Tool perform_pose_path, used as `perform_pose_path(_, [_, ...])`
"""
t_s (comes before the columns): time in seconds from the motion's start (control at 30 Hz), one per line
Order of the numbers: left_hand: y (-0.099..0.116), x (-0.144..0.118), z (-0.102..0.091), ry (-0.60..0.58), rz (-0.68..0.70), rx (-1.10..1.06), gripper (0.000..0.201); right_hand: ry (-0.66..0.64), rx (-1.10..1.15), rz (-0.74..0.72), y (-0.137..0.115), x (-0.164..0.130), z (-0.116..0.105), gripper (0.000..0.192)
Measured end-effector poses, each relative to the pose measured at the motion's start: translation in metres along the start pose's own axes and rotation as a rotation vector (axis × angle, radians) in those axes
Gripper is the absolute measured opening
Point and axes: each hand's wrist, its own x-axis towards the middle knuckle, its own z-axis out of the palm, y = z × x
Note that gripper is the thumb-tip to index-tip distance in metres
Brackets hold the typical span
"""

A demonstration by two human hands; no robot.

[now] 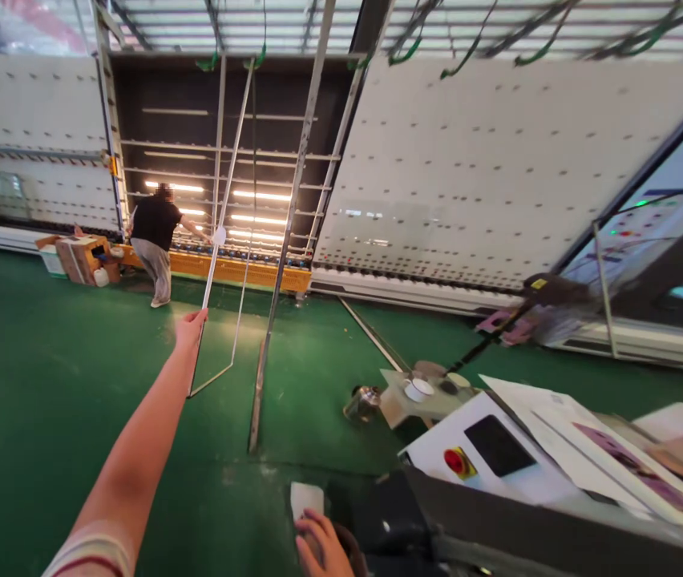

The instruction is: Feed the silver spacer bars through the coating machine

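Note:
My left hand (190,327), arm stretched forward, pinches one long side of a thin, pale metal spacer frame (233,156). The frame is a tall, narrow rectangle held upright and tilted, its lower corner hanging above the green floor. Down at the bottom edge, my right hand (325,546) has its fingers bent over a small greyish thing I cannot make out, beside a dark machine part (393,517). Just past those fingertips is a small white block (306,498). The lower part of this hand is cut off by the picture edge.
A control panel (501,445) with a red and yellow switch stands at right, papers (594,449) on it. A slanting metal post (266,353) rises near the frame. Across the floor, a co-worker (155,232) stands at a lit glass line, near cardboard boxes (80,260).

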Motion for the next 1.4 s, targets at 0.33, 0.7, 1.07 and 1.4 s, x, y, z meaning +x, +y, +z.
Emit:
perform_pose_path(0.33, [0.000, 0.034, -0.013, -0.182, -0.148, 0.057, 0.056, -0.192, 0.080, -0.017, -0.043, 0.051, 0.038, 0.033])
perform_pose_path(0.7, [-0.025, 0.040, 0.019, -0.148, -0.163, -0.033, 0.053, -0.418, 0.214, -0.253, -0.053, 0.235, 0.081, 0.025])
perform_pose_path(1.07, [-0.056, 0.058, 0.082, 0.123, -0.043, 0.123, 0.103, -0.451, 0.600, -0.545, -0.123, 0.477, 0.069, 0.025])
perform_pose_path(1.4, [-0.081, 0.089, 0.118, 0.293, 0.023, 0.235, 0.096, -0.712, 1.043, -0.498, -0.191, 0.540, 0.088, 0.035])
